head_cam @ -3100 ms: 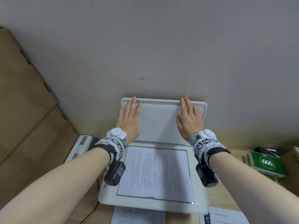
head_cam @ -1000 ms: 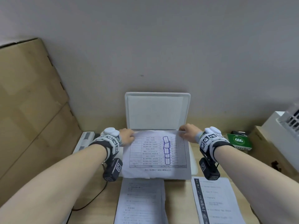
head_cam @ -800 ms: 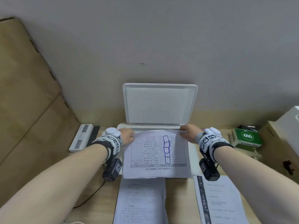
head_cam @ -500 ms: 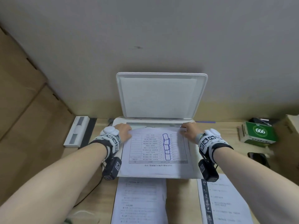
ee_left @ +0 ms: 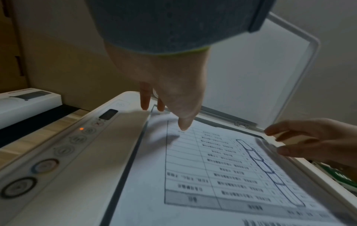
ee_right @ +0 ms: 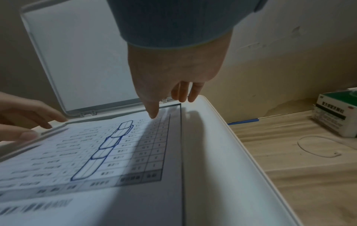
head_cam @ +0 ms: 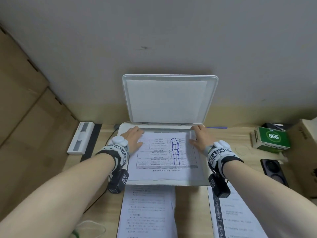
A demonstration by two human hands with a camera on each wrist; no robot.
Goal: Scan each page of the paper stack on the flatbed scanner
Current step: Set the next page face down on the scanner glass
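Note:
The white flatbed scanner [head_cam: 124, 128] stands on the desk with its lid [head_cam: 169, 98] upright against the wall. A printed page [head_cam: 163, 172] with a table and blue outlined boxes lies face up on the glass. My left hand [head_cam: 137, 137] touches the page's far left corner, its thumb on the paper [ee_left: 193, 168] and its fingers on the scanner's rim. At the far right corner my right hand [head_cam: 197, 135] does the same, and the paper edge curls up slightly beside it. A paper stack [head_cam: 147, 212] lies in front of the scanner.
More printed sheets [head_cam: 240, 219] lie at the front right. A green box [head_cam: 271, 139] and a black device [head_cam: 272, 170] sit on the right. On the left are a long white device [head_cam: 81, 138] and cardboard panels [head_cam: 25, 109]. The scanner's buttons [ee_left: 63, 149] run along its left side.
Three seconds ago both hands pressed the lid open over a text page. Since then a table page came onto the glass, and both hands slid it toward the hinge and flattened it.

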